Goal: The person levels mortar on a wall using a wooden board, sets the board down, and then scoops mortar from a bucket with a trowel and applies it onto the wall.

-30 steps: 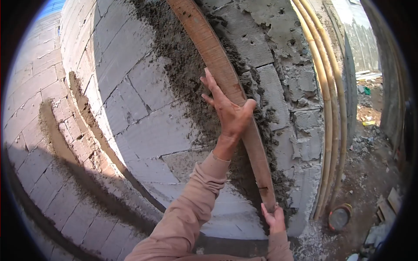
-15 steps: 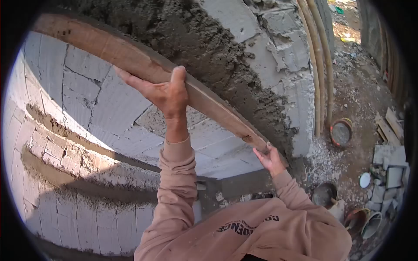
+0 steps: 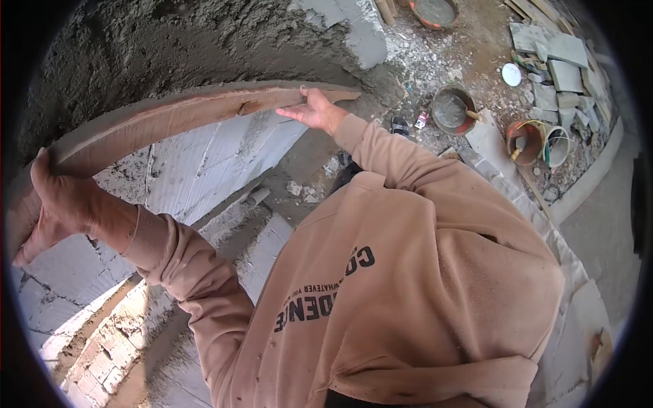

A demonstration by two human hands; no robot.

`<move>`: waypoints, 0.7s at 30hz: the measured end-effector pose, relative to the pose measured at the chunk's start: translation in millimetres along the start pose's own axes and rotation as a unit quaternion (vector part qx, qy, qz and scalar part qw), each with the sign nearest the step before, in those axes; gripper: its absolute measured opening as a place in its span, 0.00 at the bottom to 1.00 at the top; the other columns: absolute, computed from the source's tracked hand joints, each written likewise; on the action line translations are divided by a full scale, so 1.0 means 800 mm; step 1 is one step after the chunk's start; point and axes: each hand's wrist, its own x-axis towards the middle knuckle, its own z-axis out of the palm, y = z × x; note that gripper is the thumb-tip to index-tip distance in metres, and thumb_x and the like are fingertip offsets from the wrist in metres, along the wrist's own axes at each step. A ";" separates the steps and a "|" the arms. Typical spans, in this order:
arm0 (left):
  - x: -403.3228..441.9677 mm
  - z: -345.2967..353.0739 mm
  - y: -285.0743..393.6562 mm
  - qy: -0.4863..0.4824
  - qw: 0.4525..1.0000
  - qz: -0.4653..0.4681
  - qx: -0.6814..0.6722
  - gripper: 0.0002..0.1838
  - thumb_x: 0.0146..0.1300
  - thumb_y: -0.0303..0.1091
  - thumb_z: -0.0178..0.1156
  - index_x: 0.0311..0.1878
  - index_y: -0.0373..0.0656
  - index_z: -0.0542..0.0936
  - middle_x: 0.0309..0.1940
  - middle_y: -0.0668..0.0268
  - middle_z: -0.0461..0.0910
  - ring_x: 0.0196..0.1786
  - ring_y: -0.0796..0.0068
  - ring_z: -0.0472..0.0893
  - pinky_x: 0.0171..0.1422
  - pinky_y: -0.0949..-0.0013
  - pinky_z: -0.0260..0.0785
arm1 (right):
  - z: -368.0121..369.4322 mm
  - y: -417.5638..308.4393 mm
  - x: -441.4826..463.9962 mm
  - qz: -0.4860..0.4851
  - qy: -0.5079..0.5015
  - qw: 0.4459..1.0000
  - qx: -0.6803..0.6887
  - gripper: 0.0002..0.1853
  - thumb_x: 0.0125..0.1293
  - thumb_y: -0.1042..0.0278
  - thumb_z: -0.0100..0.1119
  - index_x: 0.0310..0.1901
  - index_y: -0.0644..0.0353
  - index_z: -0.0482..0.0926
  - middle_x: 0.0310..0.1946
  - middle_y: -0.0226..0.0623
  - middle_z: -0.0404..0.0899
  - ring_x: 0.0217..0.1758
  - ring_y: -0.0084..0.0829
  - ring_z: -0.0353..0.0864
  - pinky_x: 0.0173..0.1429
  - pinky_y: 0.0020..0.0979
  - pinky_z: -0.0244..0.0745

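Reddish-brown timber, a long plank, runs from 9 o'clock to 12 o'clock as the head view frames it, its far edge lying along wet grey mortar on a block wall. From where I stand, both hands are occupied with it. At 9 o'clock the left hand spans the plank's width, thumb over the upper edge and fingers spread beneath. At 12 o'clock the right hand grips near the other end in a narrower hold, thumb on top, fingers along the lower face. This wide spacing, in my judgement, shares the weight and keeps either end from dipping; thumbs and fingers on opposite edges probably check any roll. On the ground at 2 o'clock stands a round tub holding grey mix and a wooden-handled tool, presumably set there to be within reach yet clear of the feet. Grey slabs lie beyond it, also at 2 o'clock, apparently piled aside to leave standing room.
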 end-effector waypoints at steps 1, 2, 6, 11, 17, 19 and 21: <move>-0.001 0.000 -0.003 0.000 1.000 0.000 0.001 0.55 0.36 0.10 0.70 0.66 0.42 0.47 0.59 0.53 0.62 0.56 0.59 0.73 0.59 0.56 0.79 | 0.001 0.001 0.000 0.001 0.005 1.000 -0.004 0.29 0.80 0.59 0.34 0.73 0.69 0.45 0.74 0.69 0.41 0.77 0.64 0.50 0.73 0.59 0.67; -0.003 0.000 -0.006 0.001 1.000 0.001 0.002 0.55 0.35 0.09 0.70 0.65 0.42 0.47 0.59 0.53 0.62 0.56 0.59 0.74 0.59 0.56 0.80 | 0.003 0.002 -0.001 0.003 0.009 1.000 -0.008 0.29 0.80 0.60 0.35 0.73 0.68 0.44 0.74 0.69 0.41 0.77 0.64 0.50 0.73 0.59 0.67; -0.005 -0.001 -0.016 0.000 1.000 0.000 0.004 0.53 0.34 0.07 0.70 0.63 0.45 0.49 0.58 0.54 0.62 0.54 0.60 0.75 0.55 0.54 0.83 | 0.007 0.004 -0.003 -0.011 0.022 1.000 -0.020 0.29 0.79 0.61 0.40 0.74 0.64 0.44 0.74 0.69 0.41 0.77 0.63 0.50 0.72 0.59 0.68; -0.012 0.002 -0.013 -0.001 1.000 -0.013 0.006 0.53 0.33 0.06 0.70 0.61 0.46 0.50 0.57 0.54 0.63 0.53 0.61 0.75 0.54 0.53 0.84 | 0.005 0.001 0.000 -0.014 0.004 0.999 -0.031 0.30 0.79 0.61 0.44 0.73 0.62 0.44 0.74 0.69 0.41 0.76 0.63 0.51 0.71 0.59 0.70; -0.016 0.008 -0.018 -0.031 0.999 -0.002 -0.015 0.56 0.35 0.07 0.70 0.64 0.46 0.46 0.57 0.53 0.62 0.53 0.60 0.75 0.53 0.55 0.84 | 0.014 -0.004 0.004 -0.015 0.025 0.999 -0.033 0.31 0.79 0.62 0.43 0.76 0.55 0.43 0.75 0.66 0.38 0.77 0.63 0.49 0.68 0.61 0.72; -0.020 0.013 -0.012 -0.019 1.000 -0.013 0.010 0.57 0.35 0.07 0.69 0.66 0.45 0.45 0.57 0.51 0.62 0.52 0.59 0.76 0.52 0.57 0.85 | 0.016 -0.005 0.006 -0.015 0.032 0.999 -0.029 0.31 0.79 0.62 0.43 0.76 0.54 0.43 0.75 0.67 0.38 0.77 0.62 0.48 0.68 0.61 0.72; -0.025 0.019 -0.007 -0.006 0.999 -0.028 0.016 0.57 0.36 0.07 0.69 0.66 0.44 0.45 0.57 0.50 0.61 0.51 0.59 0.76 0.50 0.58 0.86 | 0.019 -0.008 0.009 -0.016 0.037 0.999 -0.029 0.31 0.79 0.62 0.43 0.76 0.54 0.43 0.75 0.67 0.37 0.77 0.62 0.48 0.68 0.61 0.72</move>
